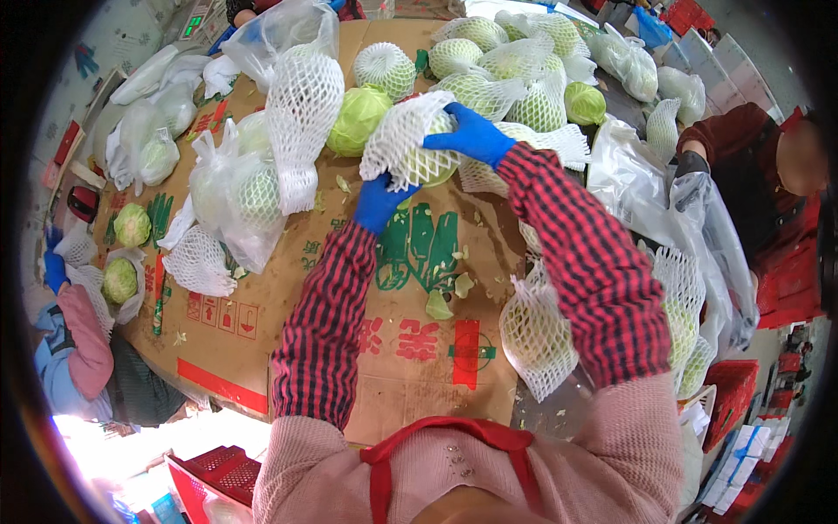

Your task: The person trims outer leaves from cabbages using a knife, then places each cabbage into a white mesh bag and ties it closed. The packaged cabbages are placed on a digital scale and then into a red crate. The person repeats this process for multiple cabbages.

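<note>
Both my hands wear blue gloves and hold a cabbage [432,164] partly covered by a white foam net sleeve [402,137]. My left hand [383,200] grips the sleeve's lower left side. Over the upper right side lies my right hand [471,134], fingers on the net. Pale green cabbage shows at the sleeve's lower right. Just left of it sits a bare cabbage [357,121], and beyond that one a netted cabbage [385,71]. A long foam net sleeve [304,98] with a cabbage inside lies farther left. Loose leaf scraps [438,304] dot the cardboard [406,393] before me.
Netted cabbages [543,98] are heaped at the back right; another netted cabbage [540,331] lies by my right forearm. Bagged cabbages [239,187] stand on the left. A person [740,170] at the right handles plastic bags [641,183]; another person [78,354] works at the left.
</note>
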Available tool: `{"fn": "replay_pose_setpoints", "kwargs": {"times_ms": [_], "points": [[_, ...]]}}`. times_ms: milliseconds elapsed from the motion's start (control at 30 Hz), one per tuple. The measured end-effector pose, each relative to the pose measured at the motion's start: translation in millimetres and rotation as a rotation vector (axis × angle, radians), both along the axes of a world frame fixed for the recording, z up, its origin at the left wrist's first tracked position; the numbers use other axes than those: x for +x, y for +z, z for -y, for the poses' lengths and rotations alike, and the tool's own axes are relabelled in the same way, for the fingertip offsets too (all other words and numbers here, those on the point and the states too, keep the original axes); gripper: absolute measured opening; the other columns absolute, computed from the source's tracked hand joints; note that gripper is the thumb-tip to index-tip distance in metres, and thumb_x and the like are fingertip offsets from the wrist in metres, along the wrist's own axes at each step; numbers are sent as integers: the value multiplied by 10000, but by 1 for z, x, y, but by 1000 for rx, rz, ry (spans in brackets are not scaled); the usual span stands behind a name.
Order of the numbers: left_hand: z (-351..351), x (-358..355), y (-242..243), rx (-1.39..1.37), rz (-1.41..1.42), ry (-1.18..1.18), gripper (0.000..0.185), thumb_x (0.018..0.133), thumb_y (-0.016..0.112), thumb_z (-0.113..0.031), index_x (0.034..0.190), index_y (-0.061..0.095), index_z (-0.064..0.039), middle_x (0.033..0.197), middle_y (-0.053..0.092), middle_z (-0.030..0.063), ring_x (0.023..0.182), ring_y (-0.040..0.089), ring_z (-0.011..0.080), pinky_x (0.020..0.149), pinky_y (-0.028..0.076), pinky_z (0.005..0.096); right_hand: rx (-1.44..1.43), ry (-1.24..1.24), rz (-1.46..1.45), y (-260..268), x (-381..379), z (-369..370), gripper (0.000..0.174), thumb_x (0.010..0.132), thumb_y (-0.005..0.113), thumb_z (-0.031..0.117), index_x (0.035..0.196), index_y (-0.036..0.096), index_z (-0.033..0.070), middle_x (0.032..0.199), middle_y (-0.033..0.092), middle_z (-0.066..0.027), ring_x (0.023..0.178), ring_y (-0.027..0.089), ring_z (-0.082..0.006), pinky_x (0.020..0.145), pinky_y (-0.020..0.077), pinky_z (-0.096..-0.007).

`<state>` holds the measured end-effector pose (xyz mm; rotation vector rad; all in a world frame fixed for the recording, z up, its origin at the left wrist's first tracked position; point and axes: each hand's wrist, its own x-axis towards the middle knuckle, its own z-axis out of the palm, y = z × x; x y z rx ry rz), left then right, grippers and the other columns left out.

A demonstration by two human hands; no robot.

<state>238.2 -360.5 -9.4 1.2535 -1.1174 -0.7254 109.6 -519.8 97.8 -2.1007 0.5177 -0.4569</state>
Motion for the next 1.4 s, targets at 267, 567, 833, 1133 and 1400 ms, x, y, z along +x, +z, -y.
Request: {"fn": "replay_pose_setpoints", "kwargs": {"times_ms": [267, 567, 833, 1133, 1400], "points": [[-133, -75, 189, -305, 773, 32, 719, 643, 781, -107, 1287, 464, -78, 1138, 518, 110, 1012, 494, 254, 869, 421, 344, 1765, 487, 881, 50, -133, -148, 606, 923, 364, 494, 1384, 319, 105, 1403, 359, -122, 1300, 331, -267, 1095, 213, -461], [-175, -225, 200, -284, 693, -122, 380, 738, 699, -40, 1094, 569, -63, 866, 621, 120, 666, 611, 222, 600, 498, 308, 1589, 38, 1257, 6, -258, -280, 694, 890, 323, 587, 1412, 249, 134, 1430, 315, -98, 1285, 343, -293, 1055, 264, -491], [-228, -362, 205, -336, 405, -1181, 275, 781, 616, -91, 1050, 558, -80, 766, 578, 111, 622, 584, 261, 550, 458, 354, 1105, -469, 1358, -2, -380, -333, 600, 905, 386, 435, 1388, 284, 94, 1398, 349, -128, 1258, 373, -294, 1052, 295, -463], [-143, -339, 147, -197, 825, -670, 651, 722, 696, -201, 1326, 452, -190, 1131, 540, 130, 1102, 482, 307, 939, 375, 386, 435, -975, 1295, 12, -534, -372, 700, 816, 571, 389, 1382, 291, 88, 1385, 346, -157, 1248, 367, -318, 1039, 305, -458], [-109, -296, 66, -111, 1498, -353, 779, 628, 739, -356, 1332, 409, -318, 1428, 296, 57, 1355, 181, 298, 1056, 94, 554, -715, -1280, -74, -16, -522, -291, 896, 620, 777, 387, 1355, 364, 85, 1373, 333, -219, 1252, 333, -379, 1023, 271, -459]]}}
